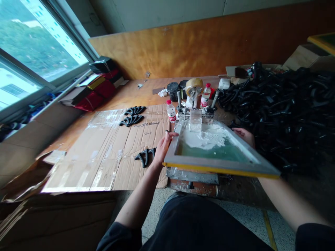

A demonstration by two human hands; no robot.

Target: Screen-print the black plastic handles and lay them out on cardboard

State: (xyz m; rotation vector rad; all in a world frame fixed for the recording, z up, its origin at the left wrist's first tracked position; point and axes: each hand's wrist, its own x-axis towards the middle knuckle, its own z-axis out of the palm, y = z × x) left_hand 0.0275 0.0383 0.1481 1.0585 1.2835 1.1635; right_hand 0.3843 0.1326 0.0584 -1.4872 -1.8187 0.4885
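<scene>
The left hand (pixel 163 148) has its fingers spread and curled over the left rail of a yellow-edged screen frame (pixel 220 166), near the corner closest to the person. The right hand (pixel 243 136) lies across the frame's right rail; its fingers are partly hidden, so I can't tell whether it is gripping. The frame sits on the desk (pixel 125 96), tilted up with its near edge raised and its far end in metal clamps (pixel 196 111). White paste (pixel 204 137) is smeared over the green mesh, and a pale block (pixel 195 122) stands at the frame's far end, at 12 o'clock.

Past the clamps, at 12 o'clock, are a tape roll (pixel 194 87), a water bottle (pixel 205 96) and black tins (pixel 172 91). A second bottle (pixel 171 112) stands at 11 o'clock. At 9 o'clock, taped cardboard (pixel 104 146) carries black plastic parts (pixel 131 120). A heap of similar black parts (pixel 274 115) fills the desk at 3 o'clock, just beside the right hand.
</scene>
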